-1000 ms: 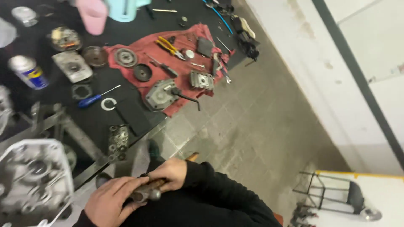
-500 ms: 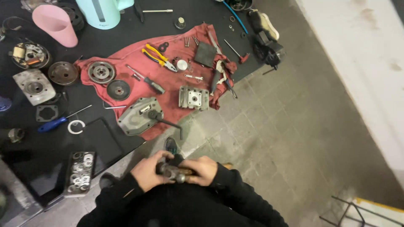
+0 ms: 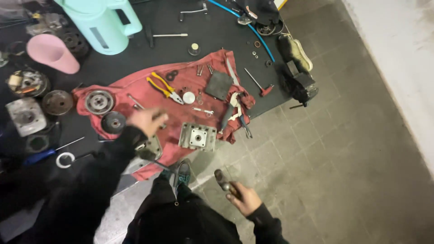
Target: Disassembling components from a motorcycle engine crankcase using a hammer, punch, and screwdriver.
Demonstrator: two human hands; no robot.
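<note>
Left hand [image 3: 145, 121] over red cloth [image 3: 135, 88], perhaps open.

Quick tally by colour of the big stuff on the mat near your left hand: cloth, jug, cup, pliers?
Red: 1, the cloth under the left hand
Pale green: 1, the jug
Pink: 1, the cup
Yellow-handled: 1, the pliers
Total: 4
The right hand holds a dark metal part off the mat.

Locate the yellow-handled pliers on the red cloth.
In the head view, the yellow-handled pliers lie near the middle of the red cloth, just left of a small white round disc and up-right of the left hand.
</note>
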